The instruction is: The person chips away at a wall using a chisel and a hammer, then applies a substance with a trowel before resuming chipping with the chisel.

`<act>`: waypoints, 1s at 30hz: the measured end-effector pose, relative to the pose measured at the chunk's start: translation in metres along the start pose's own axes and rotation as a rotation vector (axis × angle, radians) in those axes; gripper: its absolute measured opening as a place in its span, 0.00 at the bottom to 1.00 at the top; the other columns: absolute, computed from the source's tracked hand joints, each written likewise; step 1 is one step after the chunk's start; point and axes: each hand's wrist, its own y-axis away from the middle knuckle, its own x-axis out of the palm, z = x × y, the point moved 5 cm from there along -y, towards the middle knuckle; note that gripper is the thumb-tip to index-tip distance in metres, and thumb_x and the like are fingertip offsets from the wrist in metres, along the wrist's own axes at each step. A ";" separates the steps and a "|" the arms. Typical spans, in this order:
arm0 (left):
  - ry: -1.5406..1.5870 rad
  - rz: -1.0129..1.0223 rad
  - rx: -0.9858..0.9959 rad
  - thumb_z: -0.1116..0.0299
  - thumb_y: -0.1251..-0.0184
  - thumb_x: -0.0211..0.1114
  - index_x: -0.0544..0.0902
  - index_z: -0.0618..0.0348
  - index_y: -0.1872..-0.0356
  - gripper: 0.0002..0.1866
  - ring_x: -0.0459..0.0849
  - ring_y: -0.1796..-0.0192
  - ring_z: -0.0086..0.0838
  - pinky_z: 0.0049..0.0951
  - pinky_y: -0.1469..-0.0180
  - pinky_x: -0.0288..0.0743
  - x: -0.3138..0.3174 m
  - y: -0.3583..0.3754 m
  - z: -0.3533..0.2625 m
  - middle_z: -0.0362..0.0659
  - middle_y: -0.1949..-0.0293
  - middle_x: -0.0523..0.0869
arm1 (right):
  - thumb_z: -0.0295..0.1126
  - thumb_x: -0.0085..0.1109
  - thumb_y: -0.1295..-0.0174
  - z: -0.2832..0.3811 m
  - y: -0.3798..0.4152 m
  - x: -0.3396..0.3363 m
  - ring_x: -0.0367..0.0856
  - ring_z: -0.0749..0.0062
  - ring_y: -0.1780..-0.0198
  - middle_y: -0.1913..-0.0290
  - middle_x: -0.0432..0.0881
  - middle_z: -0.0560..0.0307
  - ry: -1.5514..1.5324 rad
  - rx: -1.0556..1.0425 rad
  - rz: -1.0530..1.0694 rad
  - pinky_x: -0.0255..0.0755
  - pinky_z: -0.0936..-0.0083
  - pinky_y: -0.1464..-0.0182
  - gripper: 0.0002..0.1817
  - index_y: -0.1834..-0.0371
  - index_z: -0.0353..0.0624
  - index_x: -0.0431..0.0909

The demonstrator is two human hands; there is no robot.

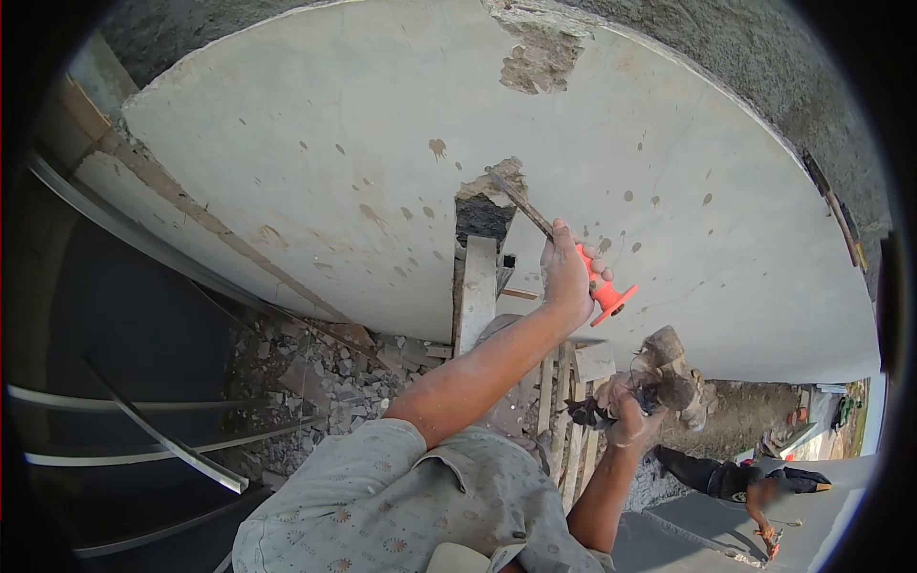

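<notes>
My left hand (571, 272) is closed around a chisel (525, 206) with an orange hand guard (609, 301). Its tip meets the broken upper edge of a rectangular opening (484, 218) in the pale plastered wall (382, 105). Lower and to the right, my right hand (630, 420) is wrapped round what looks like a short, heavy hammer, its dusty head (666, 355) raised beside the wall, apart from the chisel. Some dark ragged material hangs at that grip. A light upright board or post (478, 291) stands in the opening.
Broken rubble (334, 392) lies along the wall's foot. Long metal strips (181, 454) cross the left side. Wooden slats (564, 420) stand below my arms. Another person (731, 480) works at lower right. Another chipped patch (544, 57) is higher up.
</notes>
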 end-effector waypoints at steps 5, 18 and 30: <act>0.015 0.019 -0.015 0.46 0.27 0.45 0.62 0.51 0.65 0.19 0.69 0.80 0.23 0.31 0.78 0.71 -0.003 0.001 -0.005 0.38 0.74 0.68 | 0.28 0.49 0.45 0.009 -0.014 0.007 0.65 0.72 0.76 0.79 0.63 0.61 -0.476 -0.271 -0.021 0.67 0.68 0.64 0.08 0.77 0.45 0.61; -0.290 0.020 0.079 0.45 0.27 0.44 0.63 0.52 0.60 0.19 0.72 0.77 0.25 0.30 0.76 0.72 -0.044 -0.019 0.004 0.39 0.73 0.68 | 0.22 0.55 0.57 -0.041 0.025 -0.016 0.71 0.66 0.84 0.79 0.69 0.51 -0.144 0.256 -0.043 0.70 0.71 0.78 0.25 0.52 0.33 0.60; -0.197 0.073 -0.005 0.42 0.29 0.45 0.64 0.51 0.65 0.22 0.71 0.82 0.23 0.26 0.83 0.68 -0.053 -0.008 -0.009 0.37 0.76 0.70 | 0.22 0.57 0.54 -0.023 0.032 -0.014 0.70 0.66 0.84 0.80 0.70 0.50 -0.160 0.127 -0.040 0.71 0.67 0.78 0.16 0.62 0.35 0.63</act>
